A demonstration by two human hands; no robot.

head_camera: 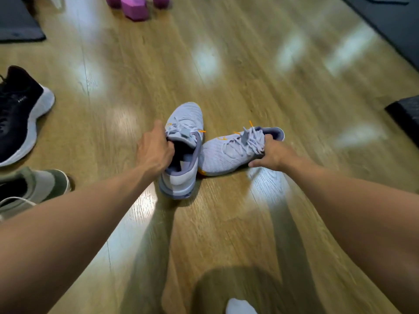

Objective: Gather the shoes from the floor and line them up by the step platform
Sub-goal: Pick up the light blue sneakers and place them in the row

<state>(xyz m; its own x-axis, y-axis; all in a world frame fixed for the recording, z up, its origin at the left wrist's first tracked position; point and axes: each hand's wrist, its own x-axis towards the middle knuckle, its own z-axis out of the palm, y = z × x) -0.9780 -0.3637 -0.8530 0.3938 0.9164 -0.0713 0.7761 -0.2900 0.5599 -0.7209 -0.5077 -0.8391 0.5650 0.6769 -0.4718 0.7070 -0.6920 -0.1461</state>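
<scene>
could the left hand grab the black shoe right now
Probably not yet: the left hand grips a pale lilac shoe by its collar. The black shoe lies off to its left, with only bare floor between.

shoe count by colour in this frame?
Lavender shoes: 2, one in the grip of the left hand, one in the grip of the right hand
Black shoe: 1
Olive shoe: 1
Total: 4 shoes
</scene>
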